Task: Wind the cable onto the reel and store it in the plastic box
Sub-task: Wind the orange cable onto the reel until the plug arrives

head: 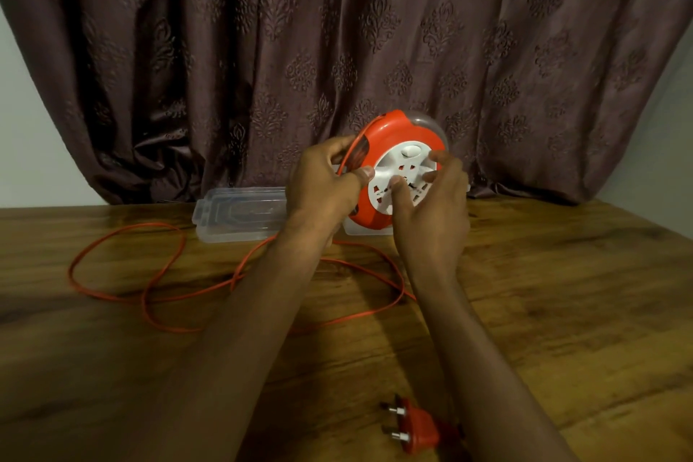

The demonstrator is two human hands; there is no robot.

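- Although the reel (390, 176) is held up on edge at centre frame, its white socket face toward the camera and axle pointing at the viewer, most of the cable (150, 296) lies loose in loops on the table (562, 293) at lower left.
- The left hand (322, 191) grips the reel's orange rim; the right hand (431, 206) curls its fingers onto the white face.
- Winding looks barely begun: the plug (416, 428) lies at the bottom, and the plastic box (240, 214) waits behind the hands.

A brown curtain (337, 30) w/ embossed pattern hangs behind a wooden table (562, 293). Pale wall (22, 146) shows at left & right edges. Light is dim, warm.
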